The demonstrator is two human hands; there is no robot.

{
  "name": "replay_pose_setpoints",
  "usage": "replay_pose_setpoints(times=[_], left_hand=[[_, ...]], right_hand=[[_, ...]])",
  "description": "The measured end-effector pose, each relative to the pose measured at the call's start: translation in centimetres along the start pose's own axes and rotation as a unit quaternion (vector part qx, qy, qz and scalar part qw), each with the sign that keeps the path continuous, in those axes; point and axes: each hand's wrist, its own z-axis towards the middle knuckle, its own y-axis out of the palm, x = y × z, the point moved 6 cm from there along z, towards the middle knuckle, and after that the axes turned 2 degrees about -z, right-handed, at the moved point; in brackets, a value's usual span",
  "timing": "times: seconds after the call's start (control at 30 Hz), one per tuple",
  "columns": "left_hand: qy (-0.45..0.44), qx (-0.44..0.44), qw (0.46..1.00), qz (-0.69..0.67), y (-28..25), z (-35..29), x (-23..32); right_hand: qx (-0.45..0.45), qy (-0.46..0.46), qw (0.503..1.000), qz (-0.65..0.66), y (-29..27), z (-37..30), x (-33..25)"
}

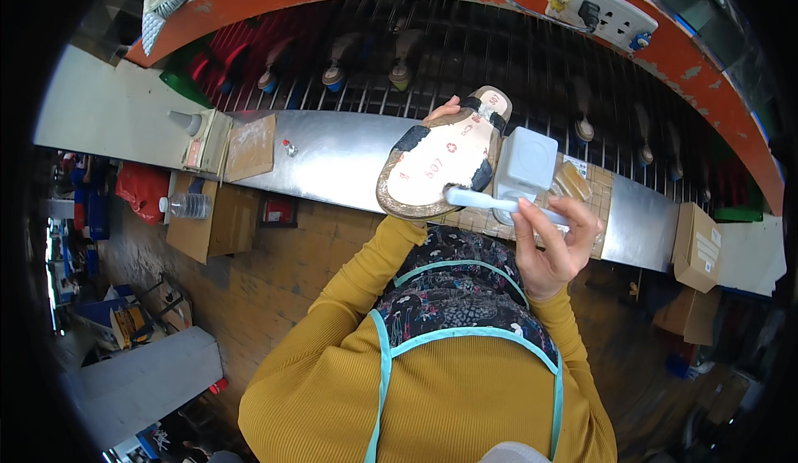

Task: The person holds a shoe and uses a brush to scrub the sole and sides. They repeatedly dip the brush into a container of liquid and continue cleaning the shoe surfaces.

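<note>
My left hand [444,111] holds a sandal [440,164] sole-up over the steel bench edge [332,160]; only the fingertips show behind the shoe. The sole is pale with black patches at toe and side and a gold rim. My right hand [555,243] grips a light-blue brush [499,203] by its handle, and the brush tip touches the sole's lower right edge. A white square tub [528,162] stands just right of the sandal.
Behind the bench runs a dark conveyor rack [465,47] carrying several shoes on lasts. A glue bottle [186,121] and cardboard sheet [250,145] lie at the bench's left. A power strip [600,10] is mounted on the orange arch. Cardboard boxes [697,245] stand at the right, a water bottle [186,205] at the left.
</note>
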Motion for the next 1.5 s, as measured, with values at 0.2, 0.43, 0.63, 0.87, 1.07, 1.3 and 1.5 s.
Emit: replay_pose_setpoints(times=[0.2, 0.43, 0.63, 0.87, 1.07, 1.3, 1.5], left_hand=[[-0.073, -0.004, 0.987, -0.142, 0.6, -0.3, -1.2], [-0.014, -0.035, 0.999, 0.018, 1.4, -0.2, -1.2], [0.021, -0.023, 0.999, -0.011, 0.0, 0.1, -2.6], [0.131, 0.041, 0.933, 0.333, 0.1, 0.5, 1.7], [0.129, 0.068, 0.953, 0.267, -1.8, -1.3, 5.4], [-0.021, 0.124, 0.968, -0.215, -4.3, -4.3, 5.1], [-0.200, -0.035, 0.899, -0.389, -2.0, -5.8, 3.1]], right_hand=[[0.008, 0.003, 0.999, 0.048, -0.4, -0.7, -0.1], [0.029, 0.046, 0.997, 0.058, 0.4, -2.5, 1.3], [0.030, 0.084, 0.995, 0.052, -0.6, -1.3, 1.0], [-0.090, 0.069, 0.991, 0.065, -1.5, -1.0, 1.7], [-0.227, 0.370, 0.900, -0.036, 0.1, -11.3, 12.7], [-0.190, 0.231, 0.924, -0.239, 3.0, -17.8, 16.0], [-0.208, 0.157, 0.930, -0.257, 4.3, -17.5, 15.9]])
